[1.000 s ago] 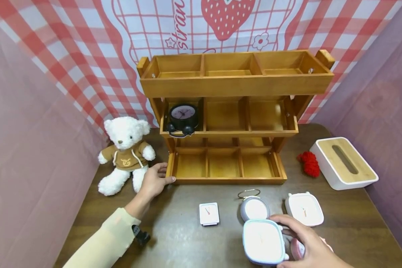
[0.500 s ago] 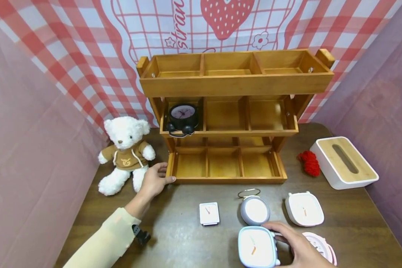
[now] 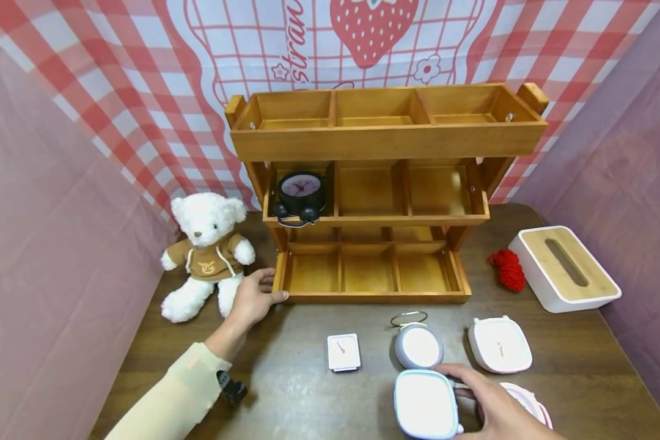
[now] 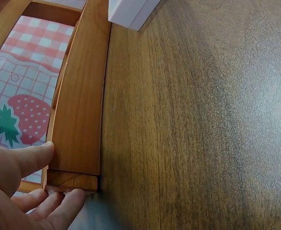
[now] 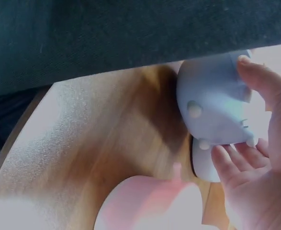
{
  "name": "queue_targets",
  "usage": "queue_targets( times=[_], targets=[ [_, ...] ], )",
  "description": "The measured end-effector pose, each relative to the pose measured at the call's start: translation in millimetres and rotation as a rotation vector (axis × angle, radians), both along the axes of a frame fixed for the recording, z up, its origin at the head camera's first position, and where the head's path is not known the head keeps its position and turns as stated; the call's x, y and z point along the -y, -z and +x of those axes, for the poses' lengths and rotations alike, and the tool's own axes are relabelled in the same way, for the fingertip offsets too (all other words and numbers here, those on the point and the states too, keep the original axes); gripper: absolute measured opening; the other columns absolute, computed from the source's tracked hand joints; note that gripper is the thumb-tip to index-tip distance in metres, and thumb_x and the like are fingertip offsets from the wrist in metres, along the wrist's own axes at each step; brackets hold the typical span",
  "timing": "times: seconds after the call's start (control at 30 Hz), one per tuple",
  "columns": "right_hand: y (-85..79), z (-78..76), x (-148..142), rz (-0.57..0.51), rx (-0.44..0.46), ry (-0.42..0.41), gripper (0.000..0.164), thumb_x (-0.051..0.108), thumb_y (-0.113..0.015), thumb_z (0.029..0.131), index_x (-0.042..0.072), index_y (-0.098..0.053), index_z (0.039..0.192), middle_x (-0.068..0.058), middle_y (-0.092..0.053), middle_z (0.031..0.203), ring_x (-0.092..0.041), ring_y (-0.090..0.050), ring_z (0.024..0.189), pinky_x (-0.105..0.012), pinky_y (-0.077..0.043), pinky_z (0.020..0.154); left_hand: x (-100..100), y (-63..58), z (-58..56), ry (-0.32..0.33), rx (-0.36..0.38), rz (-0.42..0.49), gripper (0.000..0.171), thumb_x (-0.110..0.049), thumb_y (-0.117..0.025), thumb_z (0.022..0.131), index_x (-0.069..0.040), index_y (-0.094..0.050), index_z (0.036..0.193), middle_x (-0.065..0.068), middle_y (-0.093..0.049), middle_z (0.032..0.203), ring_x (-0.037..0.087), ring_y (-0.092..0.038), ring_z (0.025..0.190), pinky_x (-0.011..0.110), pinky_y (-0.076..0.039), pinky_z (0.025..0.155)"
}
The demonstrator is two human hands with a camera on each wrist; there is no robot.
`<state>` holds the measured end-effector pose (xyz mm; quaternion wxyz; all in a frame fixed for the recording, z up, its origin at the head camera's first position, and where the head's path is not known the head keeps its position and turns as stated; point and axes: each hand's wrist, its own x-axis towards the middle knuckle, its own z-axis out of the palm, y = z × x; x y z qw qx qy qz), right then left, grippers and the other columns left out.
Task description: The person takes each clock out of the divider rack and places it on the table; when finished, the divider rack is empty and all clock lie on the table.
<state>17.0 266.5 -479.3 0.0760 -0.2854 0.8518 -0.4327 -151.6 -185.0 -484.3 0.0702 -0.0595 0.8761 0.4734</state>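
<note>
In the head view, my left hand (image 3: 252,299) grips the lower left corner of a three-tier wooden rack (image 3: 385,143). The left wrist view shows the thumb on one side of the bottom tray's end (image 4: 75,120) and fingers on the other. My right hand (image 3: 495,406) holds a light blue clock (image 3: 426,404) by its side, with its pale face turned up. Just behind that clock sits a round grey clock (image 3: 419,346). A pink clock (image 3: 528,403) is partly hidden by the right hand. A black twin-bell alarm clock (image 3: 301,192) lies in the middle tier's left compartment.
On the table are a small white square clock (image 3: 343,352) and a white clock with ears (image 3: 500,344). A teddy bear (image 3: 203,260) sits left of the rack. At right stand a tissue box (image 3: 594,293) and a red yarn bundle (image 3: 509,270).
My right hand and the light blue clock have shifted slightly left, and more of the pink clock shows. The left hand stays on the rack.
</note>
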Motion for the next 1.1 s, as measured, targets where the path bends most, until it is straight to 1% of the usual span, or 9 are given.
queue_targets(
  times=[0.17,0.37,0.47,0.57,0.67,0.77,0.97,1.03,1.1],
  targets=[
    [0.1,-0.1,-3.3,-0.034,0.047,-0.01,0.091,0.039,-0.094,0.072,0.011,-0.049,0.146,0.003,-0.061,0.135,0.0,-0.058,0.12,-0.011,-0.044,0.1,0.2,0.4,0.0,0.003,-0.004,0.008,0.063,-0.008,-0.08,0.088,0.005,-0.052,0.143,0.027,-0.063,0.133,0.04,-0.064,0.118,0.047,-0.056,0.095],
    [3.6,-1.8,-6.5,-0.143,0.05,-0.079,0.093,0.028,-0.095,0.073,0.004,-0.045,0.148,-0.005,-0.059,0.138,-0.006,-0.058,0.123,-0.011,-0.043,0.102,1.1,1.0,-0.5,0.0,-0.01,0.008,0.062,-0.008,-0.08,0.088,0.005,-0.053,0.143,0.027,-0.063,0.132,0.041,-0.065,0.118,0.048,-0.056,0.096],
    [3.3,-1.5,-8.7,-0.094,0.017,-0.061,0.093,0.032,-0.095,0.072,0.004,-0.047,0.146,-0.002,-0.061,0.137,-0.003,-0.058,0.121,-0.01,-0.043,0.1,1.1,1.3,-0.8,0.001,-0.013,0.009,0.063,-0.008,-0.08,0.088,0.005,-0.053,0.143,0.027,-0.064,0.132,0.04,-0.065,0.117,0.048,-0.056,0.096],
    [1.3,-0.4,-11.8,-0.01,0.013,-0.017,0.093,0.039,-0.094,0.071,0.006,-0.049,0.145,0.004,-0.061,0.135,0.003,-0.057,0.117,-0.009,-0.045,0.095,1.0,1.3,-0.7,0.001,-0.014,0.014,0.063,-0.007,-0.08,0.088,0.005,-0.053,0.143,0.027,-0.064,0.131,0.04,-0.065,0.117,0.048,-0.056,0.096],
    [0.7,0.4,-13.8,0.026,0.019,-0.007,0.094,0.041,-0.094,0.071,0.005,-0.049,0.146,0.004,-0.061,0.135,0.004,-0.056,0.115,-0.011,-0.047,0.092,0.7,1.2,-0.7,0.001,-0.014,0.012,0.063,-0.007,-0.08,0.088,0.005,-0.053,0.143,0.027,-0.064,0.131,0.04,-0.065,0.116,0.048,-0.056,0.096],
    [1.8,-0.1,-14.6,0.015,0.001,-0.025,0.094,0.04,-0.093,0.073,0.004,-0.048,0.147,0.002,-0.06,0.137,0.004,-0.056,0.116,-0.011,-0.047,0.093,0.5,0.7,-0.7,0.0,-0.015,0.009,0.062,-0.007,-0.08,0.088,0.005,-0.053,0.143,0.027,-0.064,0.131,0.04,-0.065,0.116,0.048,-0.056,0.096],
    [8.0,-2.7,-17.4,-0.101,-0.036,-0.112,0.096,0.026,-0.094,0.074,-0.005,-0.042,0.148,-0.005,-0.056,0.142,0.002,-0.052,0.128,-0.009,-0.042,0.102,-0.2,1.3,-1.2,-0.005,-0.015,0.006,0.063,-0.007,-0.08,0.087,0.005,-0.053,0.142,0.027,-0.064,0.131,0.04,-0.065,0.116,0.048,-0.056,0.096],
    [8.3,-2.6,-17.7,-0.11,-0.039,-0.114,0.096,0.026,-0.094,0.074,-0.005,-0.042,0.148,-0.009,-0.056,0.142,0.002,-0.051,0.129,-0.009,-0.041,0.103,-0.1,1.4,-1.2,-0.005,-0.013,0.004,0.063,-0.007,-0.08,0.087,0.005,-0.053,0.142,0.026,-0.064,0.131,0.04,-0.065,0.116,0.047,-0.056,0.097],
    [6.0,-1.7,-18.1,-0.076,-0.044,-0.088,0.096,0.03,-0.094,0.074,-0.002,-0.044,0.149,-0.011,-0.057,0.141,0.0,-0.052,0.128,-0.009,-0.042,0.102,-0.1,0.7,-1.3,-0.004,-0.013,0.004,0.063,-0.007,-0.08,0.087,0.005,-0.053,0.143,0.027,-0.064,0.131,0.04,-0.065,0.117,0.048,-0.056,0.097]
  ],
)
